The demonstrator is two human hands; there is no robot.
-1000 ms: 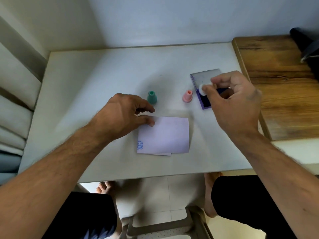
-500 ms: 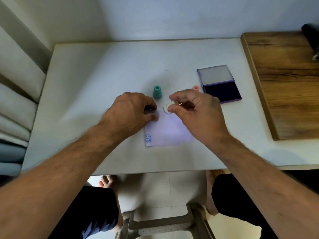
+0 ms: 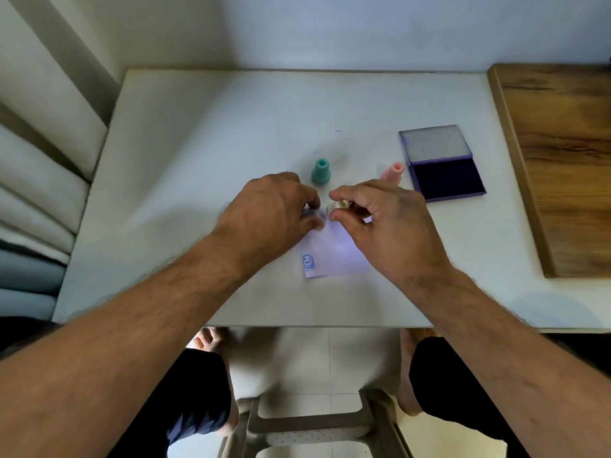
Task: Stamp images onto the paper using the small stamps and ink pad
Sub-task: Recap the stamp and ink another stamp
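Observation:
A small pale-lilac paper lies on the white table, with one blue stamped image near its front left corner. My left hand presses its fingertips on the paper's far left corner. My right hand pinches a small cream stamp between thumb and fingers, right at the paper's far edge. A green stamp and a pink stamp stand upright behind my hands. The ink pad lies open at the right, dark pad nearest me.
A wooden board adjoins the table's right side. A wall runs close behind the table. Cushions line the left. Below the table's front edge are my knees and a plastic stool.
My right hand has carried the cream stamp from the ink pad leftward to the paper's far edge. My left hand has stayed on the paper's corner.

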